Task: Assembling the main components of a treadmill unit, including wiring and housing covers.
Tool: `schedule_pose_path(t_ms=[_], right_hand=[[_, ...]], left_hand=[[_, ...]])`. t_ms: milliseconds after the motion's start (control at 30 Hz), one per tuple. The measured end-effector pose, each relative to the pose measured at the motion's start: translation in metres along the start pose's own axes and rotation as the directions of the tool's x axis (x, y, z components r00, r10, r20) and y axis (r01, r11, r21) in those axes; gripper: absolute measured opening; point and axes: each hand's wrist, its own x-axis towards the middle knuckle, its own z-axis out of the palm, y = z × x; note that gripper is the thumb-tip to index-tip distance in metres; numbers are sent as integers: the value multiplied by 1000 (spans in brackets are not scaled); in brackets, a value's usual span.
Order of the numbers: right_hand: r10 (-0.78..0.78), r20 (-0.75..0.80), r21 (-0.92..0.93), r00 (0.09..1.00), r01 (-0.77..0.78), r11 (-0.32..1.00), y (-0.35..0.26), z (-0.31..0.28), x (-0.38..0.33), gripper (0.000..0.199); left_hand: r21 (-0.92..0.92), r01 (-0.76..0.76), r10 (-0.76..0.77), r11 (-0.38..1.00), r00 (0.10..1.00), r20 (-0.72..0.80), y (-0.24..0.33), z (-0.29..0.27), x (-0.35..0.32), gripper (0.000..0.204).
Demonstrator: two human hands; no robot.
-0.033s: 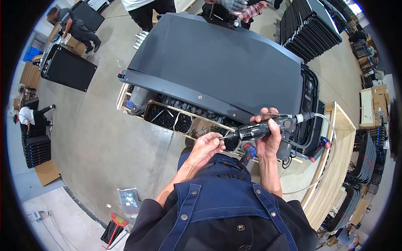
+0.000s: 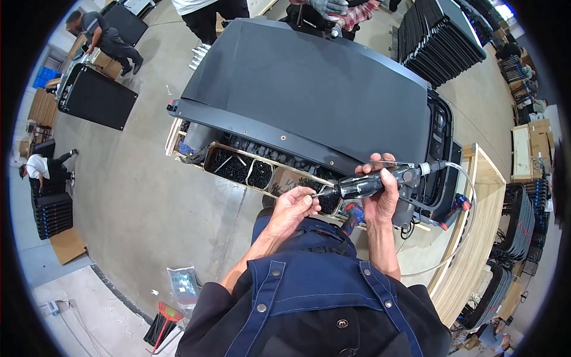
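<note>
my right hand [image 2: 380, 193] wraps tight around the pneumatic screwdriver [image 2: 372, 183]; my left hand [image 2: 294, 205] pinches a screw at its bit, near the screw tray [image 2: 262, 172]. nothing driven into the dark panel [image 2: 309, 89] yet.

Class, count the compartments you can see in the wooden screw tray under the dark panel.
3: a wide left compartment, a narrow middle compartment, and a right compartment beside the left hand. More may be hidden.

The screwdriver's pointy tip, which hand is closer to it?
Left. The left hand has its fingers pinched right at the tip of the power screwdriver. The right hand is wrapped around the tool's body, farther back from the tip.
</note>
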Motion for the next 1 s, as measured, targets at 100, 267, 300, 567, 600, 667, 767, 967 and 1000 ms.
schedule_pose_path(t_ms=[100,267,300,567,600,667,767,967,1000], right_hand=[[20,-186,65,982,-8,998,1,-4,1,46],[57,-404,131,913,-4,991,20,-15,4,47],[53,-399,125,915,-3,992,24,-13,4,47],[-239,-91,-258,967,209,943,47,43,20,51],[-239,-86,-270,967,209,940,48,52,23,51],[-268,34,-352,963,262,899,53,65,31,51],[-252,-8,-380,968,230,896,63,84,37,50],[-201,-375,-270,905,101,957,79,95,47,52],[-197,-374,-280,906,93,955,80,96,49,52]], left_hand=[[418,-237,293,877,953,-72,6,28,0,18],[881,-451,699,144,677,232,14,31,13,13],[854,-421,636,305,758,147,16,24,17,12],[344,-2,17,939,999,-38,76,-14,45,16],[332,-5,17,943,999,-35,80,-18,46,16],[157,56,-61,986,998,22,90,-24,51,19],[311,-57,45,949,998,44,96,-35,53,23],[574,-333,384,748,923,36,98,-41,56,16],[566,-331,385,755,923,26,100,-42,58,16]])
